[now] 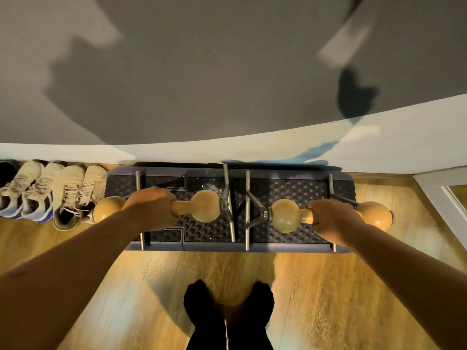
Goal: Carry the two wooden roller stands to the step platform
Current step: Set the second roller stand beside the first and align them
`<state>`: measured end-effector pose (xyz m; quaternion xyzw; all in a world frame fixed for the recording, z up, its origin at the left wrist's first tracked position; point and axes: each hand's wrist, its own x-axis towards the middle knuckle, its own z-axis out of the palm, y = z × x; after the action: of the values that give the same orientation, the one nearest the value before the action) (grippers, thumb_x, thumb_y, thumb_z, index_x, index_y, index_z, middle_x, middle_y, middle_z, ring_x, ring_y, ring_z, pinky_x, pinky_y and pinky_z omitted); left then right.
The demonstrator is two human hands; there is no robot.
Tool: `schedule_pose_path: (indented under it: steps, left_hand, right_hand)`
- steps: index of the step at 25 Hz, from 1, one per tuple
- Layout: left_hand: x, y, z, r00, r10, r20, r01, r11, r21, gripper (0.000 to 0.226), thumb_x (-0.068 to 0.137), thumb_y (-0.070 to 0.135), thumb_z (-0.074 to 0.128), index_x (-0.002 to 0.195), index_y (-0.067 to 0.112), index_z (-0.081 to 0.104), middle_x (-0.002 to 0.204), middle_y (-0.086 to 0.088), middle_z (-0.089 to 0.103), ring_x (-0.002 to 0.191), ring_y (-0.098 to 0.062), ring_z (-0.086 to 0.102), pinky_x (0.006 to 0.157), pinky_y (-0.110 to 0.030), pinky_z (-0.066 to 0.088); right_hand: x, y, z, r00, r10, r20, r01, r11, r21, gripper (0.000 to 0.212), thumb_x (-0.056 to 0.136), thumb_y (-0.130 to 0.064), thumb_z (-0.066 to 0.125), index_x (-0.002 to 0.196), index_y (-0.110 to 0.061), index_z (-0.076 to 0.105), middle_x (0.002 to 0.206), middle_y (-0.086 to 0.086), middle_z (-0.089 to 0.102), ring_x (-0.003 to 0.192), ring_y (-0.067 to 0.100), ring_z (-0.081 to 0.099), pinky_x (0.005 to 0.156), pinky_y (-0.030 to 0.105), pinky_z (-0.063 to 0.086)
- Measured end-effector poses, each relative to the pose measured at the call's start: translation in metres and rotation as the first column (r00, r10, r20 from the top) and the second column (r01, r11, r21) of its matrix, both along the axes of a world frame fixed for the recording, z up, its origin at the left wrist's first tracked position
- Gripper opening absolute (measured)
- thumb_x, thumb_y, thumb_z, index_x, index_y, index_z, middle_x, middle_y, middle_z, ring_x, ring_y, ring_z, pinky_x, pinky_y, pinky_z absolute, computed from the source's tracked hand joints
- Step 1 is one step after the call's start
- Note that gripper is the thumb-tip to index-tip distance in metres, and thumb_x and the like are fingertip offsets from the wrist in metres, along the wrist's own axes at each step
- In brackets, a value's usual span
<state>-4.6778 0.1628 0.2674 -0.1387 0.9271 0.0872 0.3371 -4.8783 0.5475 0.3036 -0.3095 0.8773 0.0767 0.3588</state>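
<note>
Over the dark dimpled plastic step platform (298, 190) by the wall, both bulbous wooden roller stands (206, 207) are being held, each narrow waist wrapped by a grip, left hand (151, 207) and right hand (331, 219), so probably only lowering and letting go is left.

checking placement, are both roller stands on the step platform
Cannot tell: both roller stands sit over the step platform, hands gripping them.
</note>
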Motion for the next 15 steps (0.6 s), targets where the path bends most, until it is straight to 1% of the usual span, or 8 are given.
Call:
schedule_pose_path:
  steps: [2,5,7,11,13,15]
  left_hand:
    - [-0.003,0.002,0.001,1.000,0.002,0.008,-0.002,1.000,0.004,0.021,0.086,0.055,0.066,0.077,0.038,0.060,0.064,0.015,0.062,0.059,-0.003,0.060,0.056,-0.020,0.041]
    - [-0.006,0.003,0.001,0.999,-0.034,0.010,0.034,0.999,0.010,0.021,0.085,0.056,0.065,0.078,0.036,0.064,0.064,0.014,0.064,0.059,-0.004,0.061,0.054,-0.019,0.039]
    - [-0.006,0.003,0.001,0.999,-0.054,0.003,0.054,0.998,0.018,0.023,0.085,0.059,0.064,0.080,0.036,0.066,0.064,0.015,0.064,0.060,-0.004,0.061,0.056,-0.018,0.041]
    - [-0.001,0.008,-0.002,1.000,-0.023,-0.005,0.024,0.999,0.039,0.025,0.082,0.059,0.064,0.079,0.034,0.068,0.065,0.013,0.065,0.061,-0.004,0.062,0.058,-0.021,0.047]
    - [-0.001,0.011,-0.004,1.000,-0.009,-0.006,0.009,0.999,0.050,0.023,0.082,0.056,0.065,0.081,0.034,0.069,0.067,0.013,0.065,0.063,-0.004,0.062,0.057,-0.021,0.045]
    - [-0.002,0.013,-0.005,1.000,-0.014,-0.016,0.014,0.999,0.049,0.021,0.081,0.054,0.066,0.082,0.034,0.069,0.067,0.013,0.065,0.063,-0.004,0.062,0.056,-0.021,0.042]
  right_hand:
    - [0.000,-0.009,0.000,1.000,0.018,0.004,-0.018,1.000,0.011,0.019,0.091,-0.021,0.064,0.087,-0.036,0.054,0.080,-0.013,0.059,0.080,0.014,0.061,0.080,0.040,0.053]
    - [0.003,-0.015,-0.003,1.000,0.028,-0.011,-0.028,1.000,0.013,0.019,0.092,-0.022,0.063,0.085,-0.035,0.052,0.078,-0.014,0.056,0.081,0.013,0.059,0.081,0.040,0.051]
    - [0.006,-0.018,-0.005,0.999,0.033,-0.014,-0.033,0.999,0.015,0.018,0.094,-0.023,0.063,0.086,-0.036,0.052,0.078,-0.014,0.055,0.081,0.012,0.058,0.082,0.039,0.049]
    - [0.007,-0.024,-0.010,1.000,0.024,-0.006,-0.023,0.999,0.025,0.016,0.094,-0.025,0.063,0.087,-0.036,0.053,0.081,-0.014,0.057,0.081,0.011,0.058,0.084,0.039,0.048]
    - [0.007,-0.026,-0.011,1.000,0.009,0.003,-0.010,0.999,0.032,0.017,0.094,-0.025,0.063,0.087,-0.036,0.053,0.080,-0.014,0.057,0.081,0.012,0.058,0.084,0.039,0.047]
    - [0.010,-0.029,-0.011,1.000,0.005,-0.002,-0.005,0.999,0.038,0.017,0.094,-0.024,0.063,0.089,-0.037,0.053,0.081,-0.015,0.056,0.082,0.013,0.056,0.088,0.044,0.044]
